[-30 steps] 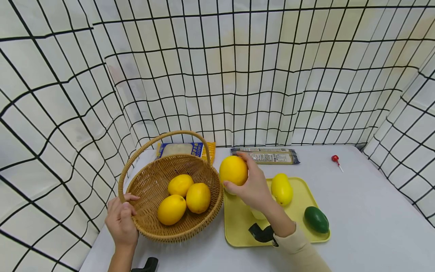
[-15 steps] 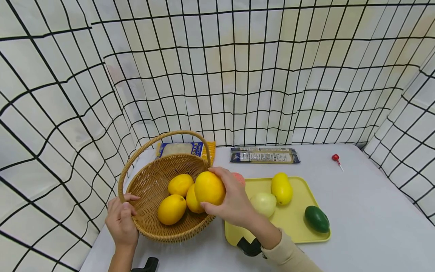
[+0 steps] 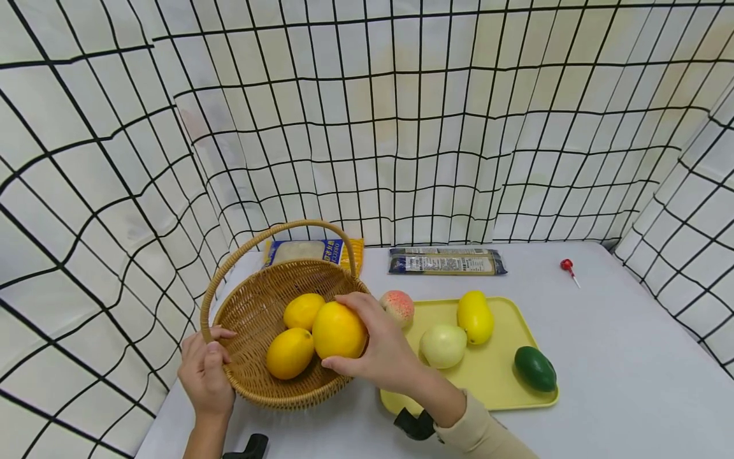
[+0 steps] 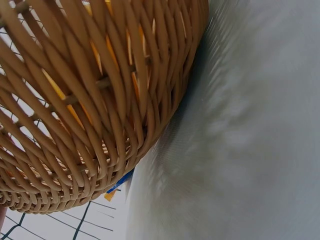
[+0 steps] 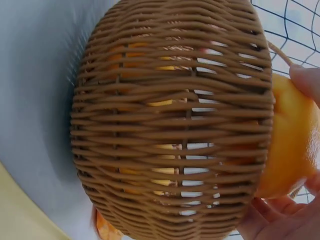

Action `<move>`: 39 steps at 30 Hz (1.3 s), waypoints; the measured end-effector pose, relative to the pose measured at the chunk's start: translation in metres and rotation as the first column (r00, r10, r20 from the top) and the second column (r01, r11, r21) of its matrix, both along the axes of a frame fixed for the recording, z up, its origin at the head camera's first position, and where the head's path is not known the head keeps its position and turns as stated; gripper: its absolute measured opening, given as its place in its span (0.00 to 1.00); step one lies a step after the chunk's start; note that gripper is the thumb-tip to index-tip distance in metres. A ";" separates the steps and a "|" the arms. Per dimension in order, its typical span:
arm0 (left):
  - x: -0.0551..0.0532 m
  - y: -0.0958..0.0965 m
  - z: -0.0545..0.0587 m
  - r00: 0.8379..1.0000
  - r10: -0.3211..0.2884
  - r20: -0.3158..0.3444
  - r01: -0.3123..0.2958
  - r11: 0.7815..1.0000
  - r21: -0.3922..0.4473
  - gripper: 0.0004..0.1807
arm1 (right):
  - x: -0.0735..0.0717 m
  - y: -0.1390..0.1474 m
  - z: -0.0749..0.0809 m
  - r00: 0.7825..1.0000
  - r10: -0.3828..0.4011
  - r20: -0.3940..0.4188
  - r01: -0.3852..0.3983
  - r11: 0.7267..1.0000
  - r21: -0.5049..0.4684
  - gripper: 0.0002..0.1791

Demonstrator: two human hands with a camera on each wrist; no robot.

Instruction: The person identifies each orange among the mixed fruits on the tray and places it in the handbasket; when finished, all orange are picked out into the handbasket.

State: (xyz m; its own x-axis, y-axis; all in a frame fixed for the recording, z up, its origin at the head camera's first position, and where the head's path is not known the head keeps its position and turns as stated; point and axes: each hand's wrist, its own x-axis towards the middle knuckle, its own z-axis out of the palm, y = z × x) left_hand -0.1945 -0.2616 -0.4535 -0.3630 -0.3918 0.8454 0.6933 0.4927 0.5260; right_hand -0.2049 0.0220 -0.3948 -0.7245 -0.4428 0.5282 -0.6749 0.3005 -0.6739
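Note:
My right hand (image 3: 387, 350) holds an orange (image 3: 339, 330) between thumb and fingers, over the right side of a wicker basket (image 3: 246, 325). In the right wrist view the orange (image 5: 287, 140) shows at the basket's rim, partly behind the weave. Two lemons (image 3: 290, 353) are visible inside the basket; a third yellow fruit there is hidden behind the orange. At the basket's left rim, by the foot of its arched handle (image 3: 269, 231), my left hand (image 3: 208, 376) grips the edge. The left wrist view is filled mostly by the basket's woven side (image 4: 95, 100).
A yellow tray (image 3: 493, 395) right of the basket bears a pale green round fruit (image 3: 443, 346), a yellow fruit (image 3: 475, 317) and a dark green one (image 3: 536, 368). A peach (image 3: 398, 307) lies by its corner. Behind are two food packets (image 3: 447, 262) (image 3: 351, 255); a red lollipop (image 3: 567, 265) lies far right.
My right hand has carried the orange leftward from above the tray to over the basket, and lower. The peach and pale green fruit have come into view. My left hand stays at the rim.

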 end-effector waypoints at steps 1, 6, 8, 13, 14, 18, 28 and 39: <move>0.000 0.000 0.000 1.000 -0.001 -0.003 0.001 1.000 0.000 0.20 | 0.001 -0.001 -0.001 1.000 0.004 0.011 -0.005 1.000 0.007 0.44; -0.001 0.001 0.000 1.000 0.001 -0.022 -0.002 1.000 -0.011 0.20 | 0.006 -0.006 -0.005 1.000 0.010 -0.003 -0.010 0.998 0.067 0.43; -0.002 0.001 0.000 1.000 -0.001 -0.031 0.000 1.000 -0.015 0.20 | 0.007 -0.008 -0.007 1.000 0.006 -0.020 -0.004 0.995 0.095 0.43; -0.002 0.002 0.001 0.999 -0.009 -0.041 0.008 1.000 -0.011 0.20 | 0.009 -0.012 -0.011 0.999 -0.005 -0.048 0.011 0.989 0.144 0.44; -0.002 0.002 0.001 0.999 -0.009 -0.042 0.008 1.000 -0.011 0.20 | 0.009 -0.013 -0.011 0.998 -0.006 -0.054 0.014 0.988 0.153 0.44; -0.002 0.003 0.002 0.999 -0.009 -0.044 0.008 1.000 -0.014 0.20 | 0.010 -0.014 -0.013 0.995 -0.008 -0.103 0.027 0.984 0.178 0.41; -0.001 0.004 0.003 0.999 -0.014 -0.050 0.014 1.000 -0.005 0.19 | 0.008 -0.012 -0.010 0.999 0.029 -0.041 -0.027 0.998 0.052 0.23; -0.001 0.004 0.003 0.999 -0.016 -0.049 0.016 1.000 0.004 0.20 | 0.001 -0.007 -0.011 0.995 0.095 0.028 -0.093 0.995 -0.036 0.18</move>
